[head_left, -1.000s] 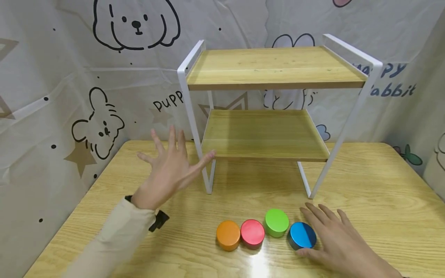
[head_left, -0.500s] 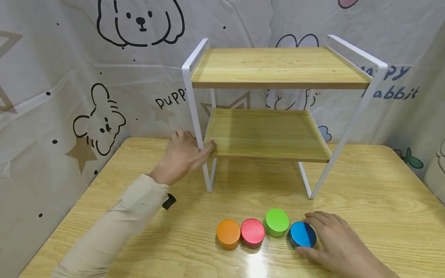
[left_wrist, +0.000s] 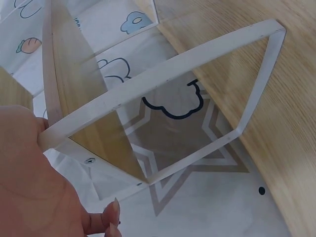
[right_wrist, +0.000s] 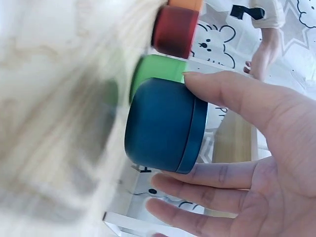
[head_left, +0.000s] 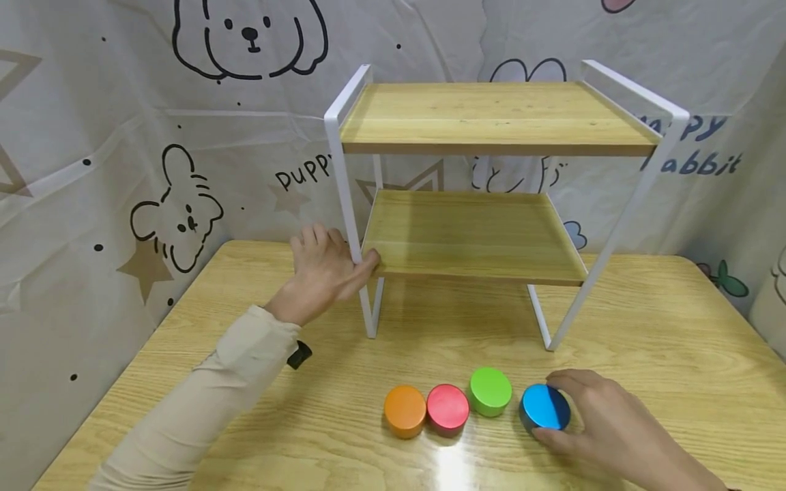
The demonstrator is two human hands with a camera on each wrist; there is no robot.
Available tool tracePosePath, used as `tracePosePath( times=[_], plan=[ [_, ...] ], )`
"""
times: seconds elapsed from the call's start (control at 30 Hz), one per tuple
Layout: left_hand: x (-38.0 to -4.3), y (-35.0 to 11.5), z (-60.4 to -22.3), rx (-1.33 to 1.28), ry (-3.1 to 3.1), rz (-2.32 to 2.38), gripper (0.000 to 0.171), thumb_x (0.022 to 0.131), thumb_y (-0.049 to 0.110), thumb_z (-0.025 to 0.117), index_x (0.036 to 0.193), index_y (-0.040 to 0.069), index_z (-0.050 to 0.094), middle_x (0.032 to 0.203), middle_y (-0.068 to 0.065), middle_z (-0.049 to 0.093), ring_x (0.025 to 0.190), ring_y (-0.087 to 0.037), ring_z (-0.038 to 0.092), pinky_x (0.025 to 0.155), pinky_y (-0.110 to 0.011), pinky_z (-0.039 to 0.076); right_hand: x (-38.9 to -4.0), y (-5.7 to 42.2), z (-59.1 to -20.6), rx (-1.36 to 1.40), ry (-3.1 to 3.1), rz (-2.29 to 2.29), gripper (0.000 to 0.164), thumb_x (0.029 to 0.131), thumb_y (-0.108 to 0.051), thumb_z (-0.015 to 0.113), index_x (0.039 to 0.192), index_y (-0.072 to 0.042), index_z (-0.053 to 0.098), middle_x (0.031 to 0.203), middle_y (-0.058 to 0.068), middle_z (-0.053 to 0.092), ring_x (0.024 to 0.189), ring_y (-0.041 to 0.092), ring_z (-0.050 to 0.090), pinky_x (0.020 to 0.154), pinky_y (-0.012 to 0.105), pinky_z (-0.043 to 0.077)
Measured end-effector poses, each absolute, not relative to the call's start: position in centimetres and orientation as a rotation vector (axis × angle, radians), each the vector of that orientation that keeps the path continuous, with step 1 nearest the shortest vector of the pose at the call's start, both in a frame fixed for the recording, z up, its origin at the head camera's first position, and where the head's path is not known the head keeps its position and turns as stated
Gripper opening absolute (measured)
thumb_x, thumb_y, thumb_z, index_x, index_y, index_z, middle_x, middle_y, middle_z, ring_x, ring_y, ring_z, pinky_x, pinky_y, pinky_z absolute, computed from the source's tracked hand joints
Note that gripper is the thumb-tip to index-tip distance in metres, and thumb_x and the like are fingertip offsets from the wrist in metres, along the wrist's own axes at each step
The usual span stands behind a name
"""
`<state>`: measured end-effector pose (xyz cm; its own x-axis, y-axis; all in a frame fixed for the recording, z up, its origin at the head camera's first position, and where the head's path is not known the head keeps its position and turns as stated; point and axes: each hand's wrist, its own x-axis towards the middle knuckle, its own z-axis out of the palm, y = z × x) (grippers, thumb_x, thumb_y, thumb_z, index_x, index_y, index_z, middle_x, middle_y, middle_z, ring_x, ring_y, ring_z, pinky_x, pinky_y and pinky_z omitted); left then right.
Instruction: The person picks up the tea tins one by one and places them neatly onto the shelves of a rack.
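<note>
My left hand holds the two-tier shelf at its left front post, beside the lower board. Its thumb hooks inside the white post, and the other fingers stay outside. In the left wrist view the palm lies against the white metal frame. My right hand pinches a round blue tin between thumb and fingers, close over the table. The right wrist view shows the lidded blue tin side-on. Left of it stand a green tin, a red tin and an orange tin.
The shelf stands on a wooden table, behind the row of tins. A cloth printed with cartoon animals hangs behind and at both sides. The upper wooden board lies between raised white side rails.
My left hand has gone from spread fingers beside the shelf to holding its left post. My right hand has closed on the blue tin and shifted it slightly right, away from the green one.
</note>
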<state>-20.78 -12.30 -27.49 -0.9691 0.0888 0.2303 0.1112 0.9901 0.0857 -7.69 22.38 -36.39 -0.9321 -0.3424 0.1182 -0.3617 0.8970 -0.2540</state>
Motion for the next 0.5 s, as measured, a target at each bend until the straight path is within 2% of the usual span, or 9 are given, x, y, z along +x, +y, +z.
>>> tracePosePath(
  times=[0.27,0.5],
  plan=[
    [-20.9,-12.2,-27.5,-0.122,-2.981,-0.206,0.052,0.091,0.052,0.029,0.075,0.004,0.039,0.079,-0.01,0.027,0.076,-0.029,0.028,0.068,-0.04,0.022,-8.5,22.8,-34.3,0.575,-2.946,0.454,0.065,0.06,-0.046,0.086,0.106,-0.004,0.068,0.107,0.012,0.067,0.095,0.033,0.065,0.07,0.049,0.053],
    [-20.9,-12.3,-27.6,-0.147,-2.944,-0.259,0.044,0.089,0.046,0.03,0.07,0.006,0.037,0.076,-0.01,0.03,0.074,-0.029,0.028,0.066,-0.04,0.021,-10.3,21.6,-30.5,0.706,-2.862,0.471,0.061,0.064,-0.045,0.085,0.105,-0.004,0.068,0.103,0.01,0.068,0.093,0.031,0.066,0.073,0.048,0.053]
  ],
)
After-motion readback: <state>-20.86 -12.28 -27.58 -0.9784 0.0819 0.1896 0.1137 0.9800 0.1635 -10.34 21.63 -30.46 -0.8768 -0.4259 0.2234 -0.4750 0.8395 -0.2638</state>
